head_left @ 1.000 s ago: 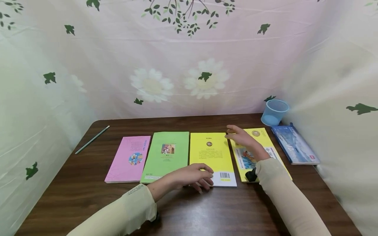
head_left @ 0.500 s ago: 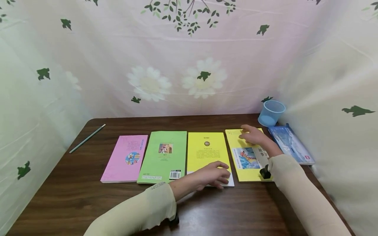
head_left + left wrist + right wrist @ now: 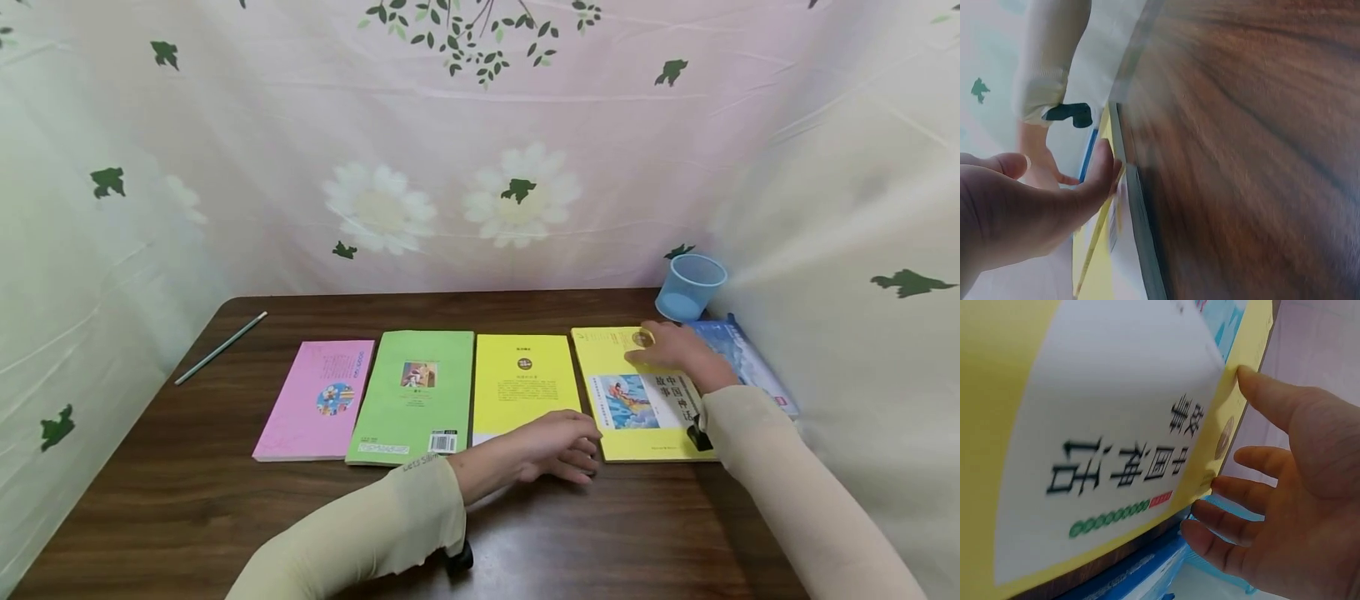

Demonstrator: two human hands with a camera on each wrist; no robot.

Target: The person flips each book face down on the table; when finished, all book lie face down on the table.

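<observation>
Head view: two hands, apart from each other, both empty. Left hand [image 3: 558, 450]: fingers loosely bent, over the lower right corner of the plain yellow book [image 3: 521, 383]; whether it touches the cover cannot be told. Right hand [image 3: 678, 354]: at the upper right corner of the illustrated yellow book [image 3: 633, 400]; in the right wrist view the thumb reaches the cover's upper margin and the four fingers spread by the corner, pressure on the cover not discernible. Illustrated yellow book: lying on the table [image 3: 600, 542], rightmost of a row of four, with a blue picture and dark characters on a white panel. Plain yellow book: just beside it, small round emblem above lines of print. Green book [image 3: 412, 408]: next leftward, small picture on the cover, barcode at the lower right. Pink book [image 3: 311, 408]: left end of the row, round coloured picture. Sleeves, pale: left sleeve [image 3: 360, 525] and right sleeve [image 3: 802, 483], each with a dark object near the cuff. Blue book [image 3: 753, 362]: right of the row, partly hidden by the right hand and wrist. Blue cup [image 3: 686, 287]: upright near the far right corner. Slim rod [image 3: 221, 348]: slanting near the far left corner. Cloth backdrop [image 3: 450, 125]: behind and at both sides, printed with flowers, leaves and green birds
</observation>
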